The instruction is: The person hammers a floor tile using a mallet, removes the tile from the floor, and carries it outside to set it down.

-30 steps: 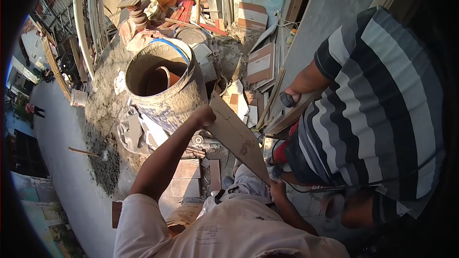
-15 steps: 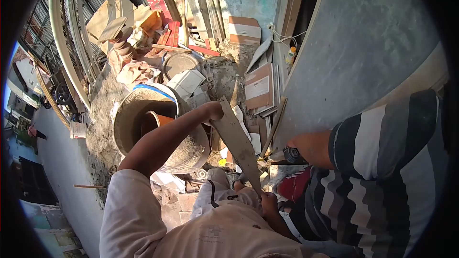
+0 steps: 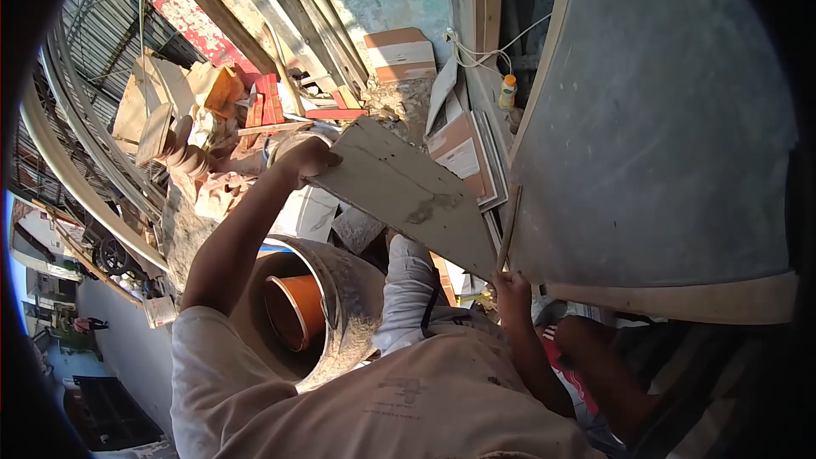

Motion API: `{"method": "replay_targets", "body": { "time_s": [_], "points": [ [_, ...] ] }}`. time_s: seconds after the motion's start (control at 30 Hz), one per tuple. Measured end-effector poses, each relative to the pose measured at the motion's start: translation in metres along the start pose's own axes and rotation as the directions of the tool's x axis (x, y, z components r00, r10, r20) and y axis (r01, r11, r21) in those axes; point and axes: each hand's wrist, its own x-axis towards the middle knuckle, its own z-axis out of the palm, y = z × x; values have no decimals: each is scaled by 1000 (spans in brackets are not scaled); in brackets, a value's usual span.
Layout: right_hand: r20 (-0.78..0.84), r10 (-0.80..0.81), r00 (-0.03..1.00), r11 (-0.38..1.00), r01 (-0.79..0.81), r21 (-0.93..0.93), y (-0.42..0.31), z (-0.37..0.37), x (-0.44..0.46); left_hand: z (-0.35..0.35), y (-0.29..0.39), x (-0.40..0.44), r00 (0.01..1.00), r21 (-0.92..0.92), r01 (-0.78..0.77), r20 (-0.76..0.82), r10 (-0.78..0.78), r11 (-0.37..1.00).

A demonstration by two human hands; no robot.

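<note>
A cut piece of tile, broad and flat with a veined, stained grey-beige face, is held at a slant across the middle of the view. My left hand is closed on its upper left end. My right hand is closed at the lower right corner, though its fingers are partly hidden. Below my left forearm stands a large cement-crusted barrel, with an orange bucket inside. Beyond the tile, several stacked tiles lean together.
A large grey panel rises at right, with a thin wooden stick by its edge. Rubble and red wood scraps lie at the back left. A co-worker's bent limb is close at lower right. A yellow bottle stands by the doorway.
Both hands have swung the tile up and away from my body, turning its broad face into view. My view has shifted, and the co-worker's striped clothing now appears lower and darker.
</note>
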Motion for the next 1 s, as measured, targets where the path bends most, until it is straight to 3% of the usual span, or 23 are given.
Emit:
{"method": "replay_targets", "body": {
  "time_s": [0.03, 0.17, 0.23, 0.3, 0.33, 0.37, 0.43, 0.47, 0.5, 0.57, 0.63, 0.73, 0.83, 1.0],
  "points": [
    [-11, -10, 1000, 1000, 10, 2, -11, 7, 16, -1, -23, 31, 999, -79, -25, -25, 23, 997],
    [-106, -107, 989, 949, 70, -308, -48, 45, 99, -17, -61, 97, 997, -201, 67, -15, -71, 977],
    [-125, -36, 991, 916, -17, -401, -90, 77, 149, -41, -70, 136, 997, -150, 69, -19, -73, 986],
    [-84, 14, 996, 877, -53, -477, -123, 113, 194, -47, -118, 202, 983, -376, -184, -72, 169, 908],
    [-65, 124, 990, 874, -140, -466, -160, 142, 212, -69, -104, 214, 996, -526, 65, 88, -22, 848],
    [-86, 241, 967, 845, -253, -472, -175, 161, 218, -77, -115, 239, 991, -620, 105, 127, -33, 777],
    [-72, 258, 963, 825, -258, -503, -187, 187, 281, -84, -134, 279, 997, -618, -72, -41, 60, 783],
    [-68, 257, 964, 840, -257, -478, -197, 200, 296, -101, -129, 291, 998, -678, 58, 64, -20, 733],
    [-56, 239, 969, 861, -239, -448, -207, 212, 319, -109, -132, 308, 996, -678, 72, 84, -20, 732],
    [-61, 240, 969, 852, -240, -465, -233, 233, 356, -115, -144, 333, 992, -848, 124, 105, -66, 515],
    [-60, 231, 971, 847, -231, -478, -253, 252, 386, -127, -150, 356, 995, -820, 103, 95, -43, 562],
    [-7, 174, 985, 856, -155, -493, -275, 272, 428, -135, -157, 387, 990, -915, 139, 117, -81, 378],
    [5, 110, 994, 869, -93, -485, -297, 293, 470, -142, -149, 417, 989, -915, 74, 15, -149, 398],
    [46, 48, 998, 848, -16, -529, -327, 330, 552, -152, -154, 491, 985, -922, 123, 68, -159, 368]
  ]
}}
